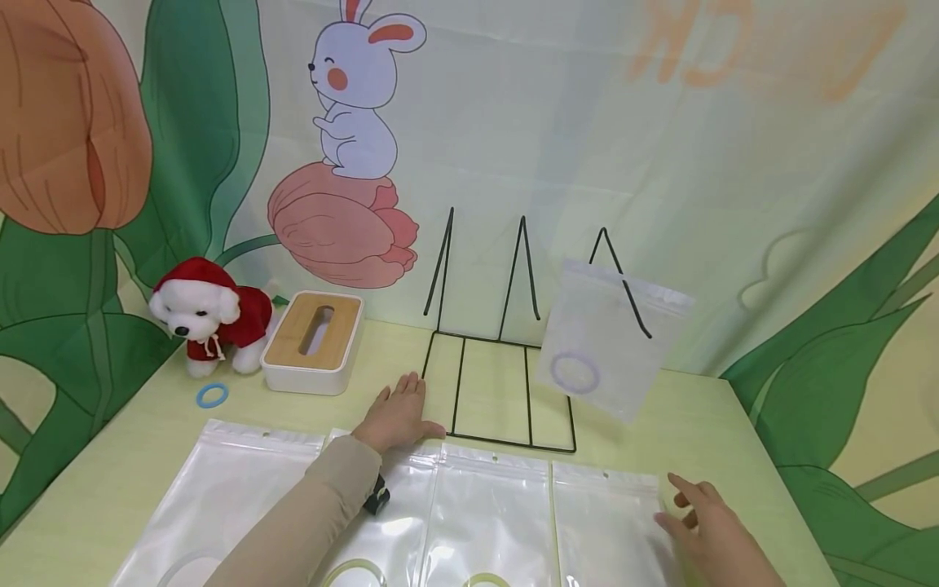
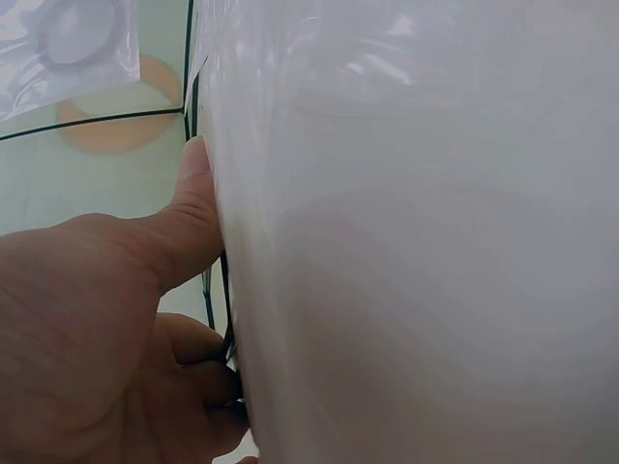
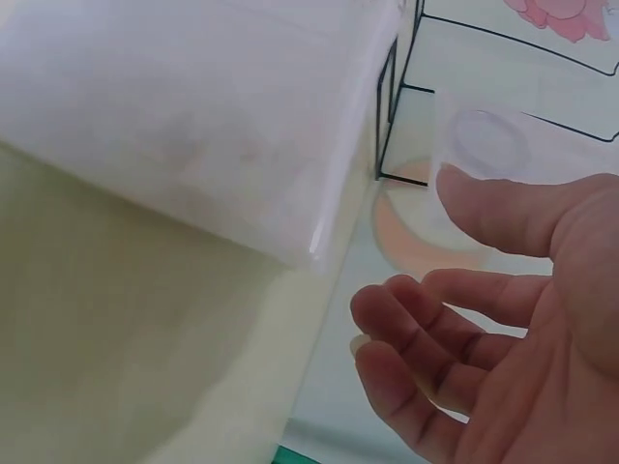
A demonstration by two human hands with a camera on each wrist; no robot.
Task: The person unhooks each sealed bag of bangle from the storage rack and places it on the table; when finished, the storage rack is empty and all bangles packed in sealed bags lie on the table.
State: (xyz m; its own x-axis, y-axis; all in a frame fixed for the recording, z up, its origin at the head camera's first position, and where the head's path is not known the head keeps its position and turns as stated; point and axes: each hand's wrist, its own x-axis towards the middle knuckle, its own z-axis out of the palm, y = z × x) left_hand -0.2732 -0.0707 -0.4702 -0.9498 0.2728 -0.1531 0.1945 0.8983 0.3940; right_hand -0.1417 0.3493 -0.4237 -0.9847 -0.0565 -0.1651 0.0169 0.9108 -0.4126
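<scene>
My left hand lay flat, fingers straight, on the near left corner of the wire rack, thumb against a clear pouch. My right hand hovered with fingers loosely apart, gripping nothing, at the rightmost pouch. Beyond, a pouch with a ring leaned in the rack's right end.

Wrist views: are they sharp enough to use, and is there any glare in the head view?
Left wrist view: a pale plastic bag fills most of the frame, blurred and washed out, the left hand soft too. Right wrist view: the right hand is fairly clear, the bag beside it hazy. Head view: sharp, with bright glare patches on the flat bags.
</scene>
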